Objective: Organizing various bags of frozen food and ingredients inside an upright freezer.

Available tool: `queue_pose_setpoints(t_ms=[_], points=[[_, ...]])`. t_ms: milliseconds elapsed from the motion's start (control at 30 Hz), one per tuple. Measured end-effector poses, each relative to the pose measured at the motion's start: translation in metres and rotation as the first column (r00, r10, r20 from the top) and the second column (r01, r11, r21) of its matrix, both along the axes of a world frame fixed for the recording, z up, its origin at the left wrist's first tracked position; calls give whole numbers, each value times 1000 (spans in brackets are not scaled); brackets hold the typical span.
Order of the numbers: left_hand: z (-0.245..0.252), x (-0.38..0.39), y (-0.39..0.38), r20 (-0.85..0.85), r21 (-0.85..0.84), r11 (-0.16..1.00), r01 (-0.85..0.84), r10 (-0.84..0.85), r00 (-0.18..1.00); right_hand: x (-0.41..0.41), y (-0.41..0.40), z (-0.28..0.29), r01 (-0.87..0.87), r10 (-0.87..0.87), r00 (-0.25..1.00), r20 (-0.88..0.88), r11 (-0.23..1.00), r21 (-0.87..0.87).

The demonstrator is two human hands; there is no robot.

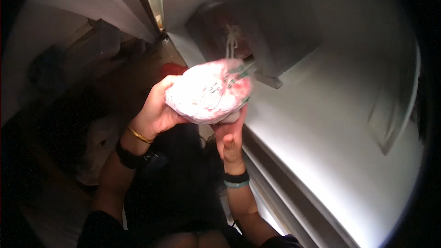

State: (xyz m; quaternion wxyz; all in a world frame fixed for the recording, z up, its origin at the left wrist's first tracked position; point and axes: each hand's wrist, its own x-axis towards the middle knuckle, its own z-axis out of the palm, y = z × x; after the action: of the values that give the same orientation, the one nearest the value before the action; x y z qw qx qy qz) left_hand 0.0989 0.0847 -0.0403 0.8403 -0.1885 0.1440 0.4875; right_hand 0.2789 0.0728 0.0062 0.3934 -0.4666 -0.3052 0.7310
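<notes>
A plastic-wrapped package, white and pink with printed writing, is held up in front of me, brightly lit. My left hand grips its left end, with the thumb along the upper edge. Beneath the right end, my right hand supports it with the fingers extended and the thumb away from the wrap. Against those fingers is a small pale rounded surface; whether it is part of the package I cannot tell.
A pale surface spreads along the right, with a dark grey box-like object on it. Whitish ties show beyond the package. Something red is behind my left hand. A lit gap is at the top; the left side is dark and cluttered.
</notes>
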Motion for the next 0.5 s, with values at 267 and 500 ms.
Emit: queue_pose_setpoints(t_ms=[267,500], points=[[-73,-38,-19,42,-147,903,403,-401,915,4,3,-110,-81,76,996,-41,988,-128],[-77,-39,68,-331,-84,793,603,-593,734,-25,66,-115,153,-233,944,-233,937,-315]])
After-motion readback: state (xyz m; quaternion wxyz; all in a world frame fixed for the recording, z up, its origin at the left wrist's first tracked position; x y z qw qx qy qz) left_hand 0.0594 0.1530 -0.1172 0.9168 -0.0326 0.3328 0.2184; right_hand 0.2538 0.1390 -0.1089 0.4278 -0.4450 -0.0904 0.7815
